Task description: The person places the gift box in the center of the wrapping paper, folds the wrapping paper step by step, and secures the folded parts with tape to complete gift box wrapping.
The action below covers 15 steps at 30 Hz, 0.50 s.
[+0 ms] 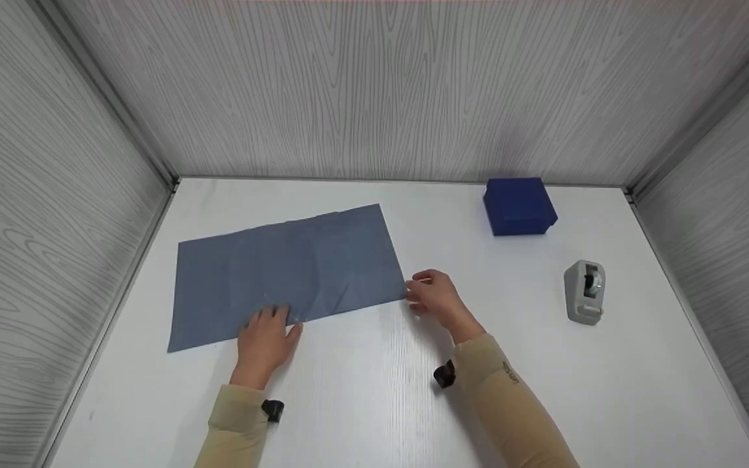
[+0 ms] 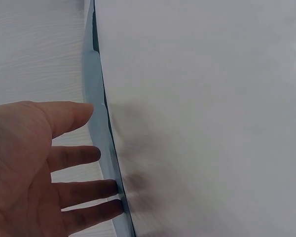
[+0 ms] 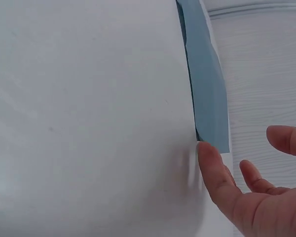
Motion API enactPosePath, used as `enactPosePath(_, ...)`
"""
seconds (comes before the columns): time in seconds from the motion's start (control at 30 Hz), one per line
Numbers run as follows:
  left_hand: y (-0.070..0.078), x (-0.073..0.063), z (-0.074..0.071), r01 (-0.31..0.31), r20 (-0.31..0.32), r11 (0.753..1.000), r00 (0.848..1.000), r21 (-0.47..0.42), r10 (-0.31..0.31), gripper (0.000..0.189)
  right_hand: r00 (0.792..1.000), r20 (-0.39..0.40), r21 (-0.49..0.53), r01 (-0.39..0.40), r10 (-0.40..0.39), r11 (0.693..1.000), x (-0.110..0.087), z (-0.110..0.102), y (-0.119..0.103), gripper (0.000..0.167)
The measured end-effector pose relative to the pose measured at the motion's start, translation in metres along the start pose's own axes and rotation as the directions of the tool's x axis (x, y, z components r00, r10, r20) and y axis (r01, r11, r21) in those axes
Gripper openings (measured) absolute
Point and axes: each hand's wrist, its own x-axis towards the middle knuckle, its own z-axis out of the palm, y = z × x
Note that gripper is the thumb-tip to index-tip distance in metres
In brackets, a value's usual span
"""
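Note:
A large blue-grey sheet (image 1: 283, 260), creased near its middle, lies flat and slightly turned on the white table. My left hand (image 1: 264, 341) rests on its near edge, left of the middle, with the fingers on the sheet and the thumb spread to the right. In the left wrist view the fingers of this left hand (image 2: 64, 168) extend straight toward the blue strip of the sheet (image 2: 96, 98). At the near right corner is my right hand (image 1: 436, 298), fingers loosely bent. One fingertip (image 3: 208, 153) meets the corner in the right wrist view, the other fingers standing apart.
A dark blue box (image 1: 519, 207) stands at the back right, close to the rear wall (image 1: 348, 91). Nearer, on the right side, sits a grey tape dispenser (image 1: 585, 292). Wood-grain panels enclose the table (image 1: 374, 403) at the left, back and right.

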Motion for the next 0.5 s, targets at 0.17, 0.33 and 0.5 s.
enactPosePath(0.17, 0.000, 0.001, 0.000, 0.006, 0.006, 1.000, 1.000, -0.001, -0.006, 0.051, 0.997, 0.029, 0.074, -0.077, 0.075, 0.994, 0.004, 0.003, -0.003, 0.042)
enactPosePath(0.33, -0.001, 0.001, 0.000, 0.015, 0.026, 1.000, 1.000, 0.002, -0.015, 0.051, 0.995, 0.029, 0.111, -0.103, 0.101, 0.988, 0.008, 0.006, -0.006, 0.047)
enactPosePath(0.5, -0.001, 0.002, -0.001, 0.001, 0.008, 1.000, 1.000, -0.010, -0.001, 0.051, 0.997, 0.007, 0.188, -0.078, 0.078, 0.979, 0.014, 0.009, -0.007, 0.047)
